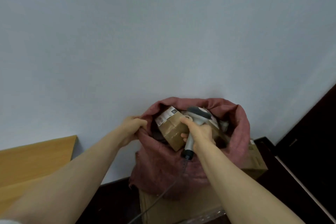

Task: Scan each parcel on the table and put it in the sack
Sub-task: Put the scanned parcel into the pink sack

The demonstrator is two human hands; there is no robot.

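Trailing off the bottom edge, a grey cable (163, 193) leads up to the scanner (198, 116), whose handle the right hand (200, 134) grips. Its thumb presses on the brown parcel (172, 129), which lies tilted in the mouth of the red sack (238, 129) at centre frame. Left of it, the left hand (133, 126) clenches the sack's rim. The parcel's white label (165, 117) is too blurred to read, and the deeper contents are lost in shadow.

It looks like a plain back room for packing parcels. A bare pale wall (163, 32), a wooden tabletop (36, 156) and cardboard boxes (254, 163) suggest so.
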